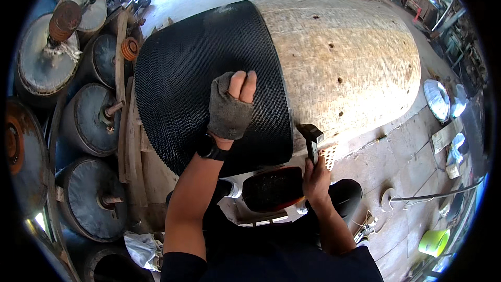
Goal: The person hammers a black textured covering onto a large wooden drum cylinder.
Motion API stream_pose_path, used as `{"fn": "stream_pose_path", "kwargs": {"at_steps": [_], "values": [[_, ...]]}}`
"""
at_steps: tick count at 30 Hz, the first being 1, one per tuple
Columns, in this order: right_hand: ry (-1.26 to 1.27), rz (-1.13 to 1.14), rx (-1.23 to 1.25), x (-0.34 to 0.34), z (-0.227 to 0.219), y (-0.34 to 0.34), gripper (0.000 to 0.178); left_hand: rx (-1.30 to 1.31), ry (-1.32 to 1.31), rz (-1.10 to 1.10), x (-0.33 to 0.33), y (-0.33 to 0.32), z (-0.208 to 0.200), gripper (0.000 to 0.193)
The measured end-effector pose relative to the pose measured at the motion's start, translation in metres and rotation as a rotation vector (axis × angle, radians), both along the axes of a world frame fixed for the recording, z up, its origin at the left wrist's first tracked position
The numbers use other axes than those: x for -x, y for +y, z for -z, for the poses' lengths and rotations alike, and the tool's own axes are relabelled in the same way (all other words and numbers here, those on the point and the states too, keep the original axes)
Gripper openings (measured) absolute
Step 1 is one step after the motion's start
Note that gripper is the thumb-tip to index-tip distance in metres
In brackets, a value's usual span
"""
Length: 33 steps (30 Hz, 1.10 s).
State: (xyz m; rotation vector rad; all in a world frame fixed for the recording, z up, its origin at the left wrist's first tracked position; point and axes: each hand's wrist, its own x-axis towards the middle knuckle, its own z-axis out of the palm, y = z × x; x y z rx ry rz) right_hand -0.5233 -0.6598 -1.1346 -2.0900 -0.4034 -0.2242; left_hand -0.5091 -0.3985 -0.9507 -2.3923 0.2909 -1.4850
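Note:
A large drum lies in front of me. Its left part is wrapped in a black, finely ridged sheet [203, 47]; the right part is bare pale wood [344, 57] with several dark holes. On the black sheet near its right edge sits my left hand [232, 105], in a grey glove with two bare fingertips showing. Those fingers are bent and close together; whatever they pinch is hidden. My right hand [317, 183] grips a hammer [312, 138] by its handle, head up, beside the sheet's lower right edge.
Between my knees stands a dark tub [274, 210] of small dark bits. Several rollers [94, 117] with shafts line the left, behind wooden planks [123, 94]. A lime-green bucket [434, 243] is at lower right, near a cable [438, 196] and plastic-wrapped bundles [436, 100].

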Motion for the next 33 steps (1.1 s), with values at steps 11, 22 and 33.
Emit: {"fn": "stream_pose_path", "kwargs": {"at_steps": [11,22,33], "values": [[0.067,-0.075,-0.203,0.007,0.001,-0.013,0.018,0.504,0.233,0.4,0.026,-0.093,0.085,0.046],[0.062,-0.092,-0.226,0.007,-0.002,-0.017,0.02,0.614,0.373,0.23,0.018,-0.106,0.088,0.06],[-0.034,-0.125,-0.119,0.005,-0.022,-0.023,0.024,0.578,0.211,0.213,0.002,-0.114,0.095,0.072]]}}
